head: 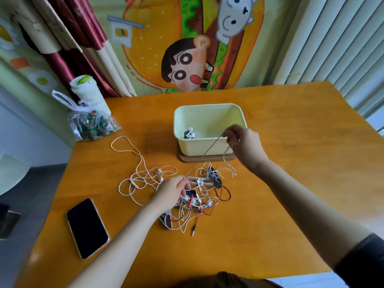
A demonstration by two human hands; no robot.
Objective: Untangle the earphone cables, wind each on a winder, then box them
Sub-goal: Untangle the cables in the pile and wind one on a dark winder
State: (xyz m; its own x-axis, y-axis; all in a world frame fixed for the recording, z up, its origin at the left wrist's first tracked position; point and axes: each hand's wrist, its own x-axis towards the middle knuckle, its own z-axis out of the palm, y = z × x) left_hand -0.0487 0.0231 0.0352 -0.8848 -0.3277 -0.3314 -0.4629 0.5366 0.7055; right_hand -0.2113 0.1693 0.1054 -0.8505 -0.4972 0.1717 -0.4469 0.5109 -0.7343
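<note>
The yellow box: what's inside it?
One pair of white earphones lies in the near-left corner of the box, apparently on a dark winder. Elsewhere its floor looks bare, but the right hand, pinching a cable, covers the near-right corner.

My left hand [172,191] sits low, palm down, thumb and forefinger pinching a cable [204,155] — bare forearm reaching in from lower left. My right hand [245,144] is raised farther out, fingertips pinching the same cable, its dark sleeve [361,258] near the elbow.
</note>
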